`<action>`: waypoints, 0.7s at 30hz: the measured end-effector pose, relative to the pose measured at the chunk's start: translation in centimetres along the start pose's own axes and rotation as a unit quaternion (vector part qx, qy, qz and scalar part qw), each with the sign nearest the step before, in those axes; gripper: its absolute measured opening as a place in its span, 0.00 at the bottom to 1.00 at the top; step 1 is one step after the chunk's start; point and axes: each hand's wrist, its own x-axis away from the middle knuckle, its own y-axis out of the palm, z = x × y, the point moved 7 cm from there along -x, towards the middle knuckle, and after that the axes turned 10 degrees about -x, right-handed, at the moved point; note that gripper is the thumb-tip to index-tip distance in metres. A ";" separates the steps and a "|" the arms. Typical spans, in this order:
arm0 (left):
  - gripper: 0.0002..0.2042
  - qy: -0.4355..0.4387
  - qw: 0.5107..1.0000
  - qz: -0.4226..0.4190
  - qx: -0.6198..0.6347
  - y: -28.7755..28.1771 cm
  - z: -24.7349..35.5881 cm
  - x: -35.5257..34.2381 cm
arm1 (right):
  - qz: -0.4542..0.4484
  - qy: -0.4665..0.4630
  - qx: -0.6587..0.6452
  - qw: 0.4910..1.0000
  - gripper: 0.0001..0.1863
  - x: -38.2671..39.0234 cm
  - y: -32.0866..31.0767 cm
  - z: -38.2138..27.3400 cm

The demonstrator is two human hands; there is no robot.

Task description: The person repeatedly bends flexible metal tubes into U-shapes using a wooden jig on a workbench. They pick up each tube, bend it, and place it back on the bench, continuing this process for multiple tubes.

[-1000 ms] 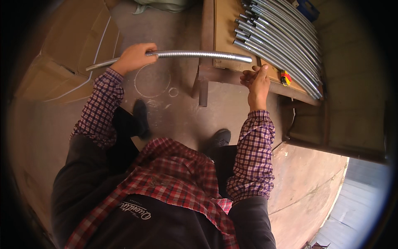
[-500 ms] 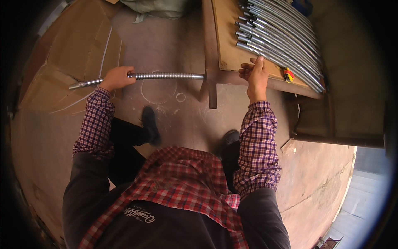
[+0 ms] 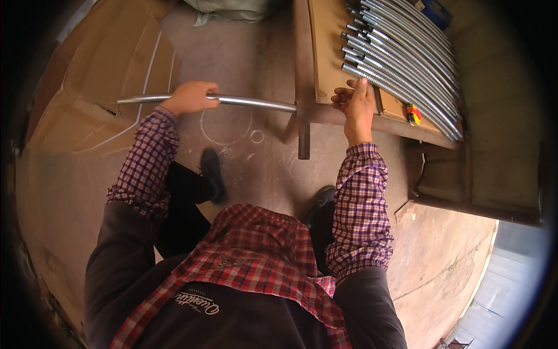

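My left hand (image 3: 190, 97) is closed around a silvery ribbed metal tube (image 3: 256, 103), held roughly level over the floor. The tube's right end meets the brown metal edge (image 3: 303, 93) of the table; whether it goes into something there I cannot tell. Beside the table's front edge, my right hand (image 3: 357, 103) is open with fingers apart and nothing in it. Its fingertips are close to the nearest of several similar ribbed metal tubes (image 3: 407, 64) lying side by side on the table; whether they touch is unclear.
A red and yellow tape measure (image 3: 413, 114) lies by the table's front edge, next to the tubes. A large cardboard box (image 3: 110, 75) stands at the left. A pale sack (image 3: 232, 9) lies at the far side, and a blue object (image 3: 435, 13) sits behind the tubes.
My left hand has moved right and slightly away from me with the tube, whose left end is raised. The right hand remains open by the table edge. The view has shifted a little.
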 end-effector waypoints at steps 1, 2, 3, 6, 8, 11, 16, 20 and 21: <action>0.17 0.016 1.000 -0.002 0.010 1.3 2.2 -1.1 | -0.001 0.006 0.000 1.000 0.32 -0.1 0.1 0.3; 0.18 0.028 0.999 -0.003 0.019 2.6 4.6 -2.1 | -0.004 0.013 -0.002 1.000 0.32 -0.3 0.4 0.7; 0.18 0.042 0.999 0.012 0.018 4.1 6.6 -2.9 | -0.009 0.022 -0.004 1.000 0.31 -0.4 0.9 1.2; 0.15 0.043 0.999 -0.005 0.027 5.9 12.9 -4.7 | -0.006 0.034 -0.002 0.999 0.31 -0.4 1.7 1.6; 0.15 0.057 0.998 0.017 0.027 5.7 14.4 -5.7 | -0.018 0.026 0.004 0.999 0.31 -0.5 2.4 1.5; 0.17 0.054 0.998 0.006 0.024 5.4 15.8 -6.5 | -0.022 0.011 0.017 1.000 0.28 -0.3 3.2 1.2; 0.18 0.040 0.999 -0.016 0.032 5.2 15.4 -6.4 | -0.046 -0.019 0.078 0.996 0.27 0.3 4.2 0.0; 0.18 0.040 0.998 -0.035 0.042 4.9 15.2 -6.0 | -0.064 -0.021 0.085 0.994 0.26 0.2 4.8 0.2; 0.18 0.040 0.998 -0.040 0.035 4.9 15.6 -5.8 | -0.072 -0.016 0.089 0.993 0.25 0.1 5.1 0.3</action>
